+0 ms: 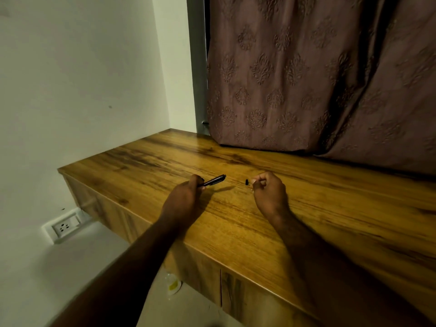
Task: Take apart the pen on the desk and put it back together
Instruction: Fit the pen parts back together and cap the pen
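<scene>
While left hand (186, 194) grips pen body (213, 181), right hand (269, 190) pinches small black pc (247, 182).

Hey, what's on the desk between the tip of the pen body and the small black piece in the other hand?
Nothing: in the head view only bare wooden desk separates the pen body from the small black piece.

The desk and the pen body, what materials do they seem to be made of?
desk: wood or wood-look laminate, going by the printed-looking grain and soft sheen; which one is unclear.
pen body, held in the left hand: probably black plastic, dark with a slight gloss; too small to confirm.
</scene>
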